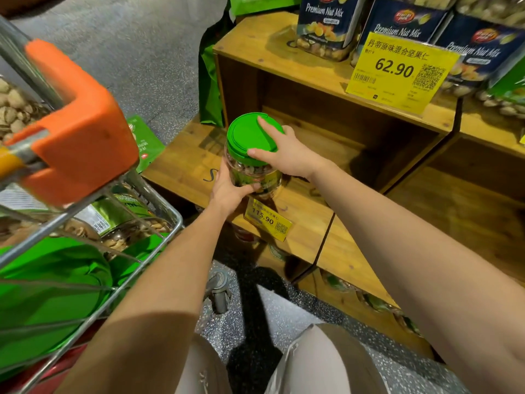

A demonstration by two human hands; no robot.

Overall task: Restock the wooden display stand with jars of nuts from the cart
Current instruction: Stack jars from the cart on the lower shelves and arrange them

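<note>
A clear jar of nuts [250, 169] with a green lid is held upright over the front of the middle shelf of the wooden display stand [306, 211]. My left hand [227, 189] grips its lower side from the left. My right hand [284, 150] holds the lid, fingers over the top and thumb on the rim. To the left, the wire cart [119, 282] holds more green-lidded jars [125, 226].
The cart's orange corner handle [82, 118] stands close at the left. Blue nut-mix packs [326, 27] and a yellow 62.90 price tag [400, 71] occupy the top shelf; a 115.90 tag [268, 218] hangs on the middle shelf's edge. Green bags [210, 78] lean beside the stand.
</note>
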